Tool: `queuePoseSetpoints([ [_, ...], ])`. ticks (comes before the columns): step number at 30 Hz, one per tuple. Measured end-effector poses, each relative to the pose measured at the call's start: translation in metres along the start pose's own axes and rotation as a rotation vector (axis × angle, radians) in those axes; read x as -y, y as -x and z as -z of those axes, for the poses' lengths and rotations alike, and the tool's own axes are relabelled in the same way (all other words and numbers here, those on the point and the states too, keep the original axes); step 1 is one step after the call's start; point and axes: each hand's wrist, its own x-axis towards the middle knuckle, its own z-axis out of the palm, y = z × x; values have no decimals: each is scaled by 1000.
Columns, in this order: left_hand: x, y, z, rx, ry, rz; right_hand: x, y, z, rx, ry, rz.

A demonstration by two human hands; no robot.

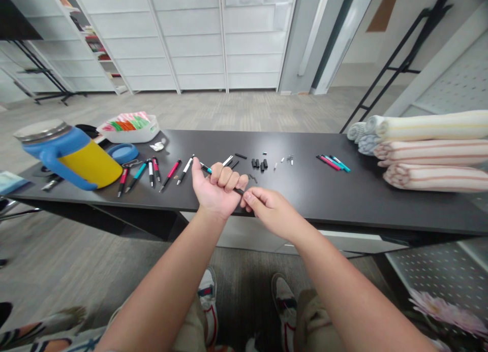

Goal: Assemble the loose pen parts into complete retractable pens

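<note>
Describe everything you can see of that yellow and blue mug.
The mug is yellow over its lower body and blue above, with a chunky blue handle and a silvery, metal-looking rim. It stands on the dark table near its left end, appearing to lean outward in this wide view. A blue round piece sits close beside it; whether they touch is unclear. Neither the left hand nor the right hand touches it.

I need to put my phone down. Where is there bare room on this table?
The widest bare patch of table lies right of the right hand, in front of the coloured tubes and left of the rolled towels. A smaller one lies between those tubes and the small pale parts. The left end is crowded: mug, basket, pens.
</note>
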Motion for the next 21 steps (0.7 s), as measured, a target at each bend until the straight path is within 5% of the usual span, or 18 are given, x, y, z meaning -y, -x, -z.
queuePoseSetpoints([
  [5,-5,3,-11,-7,-42,-1,1,1,-6,-130,112,94],
  [14,-10,6,-9,57,-63,40,6,7,-3,-40,83,163],
  [16,-12,8,-12,48,-47,54,9,8,-6,25,-104,82],
  [21,-24,18,-24,42,-52,81,22,14,-23,268,-975,-142],
])
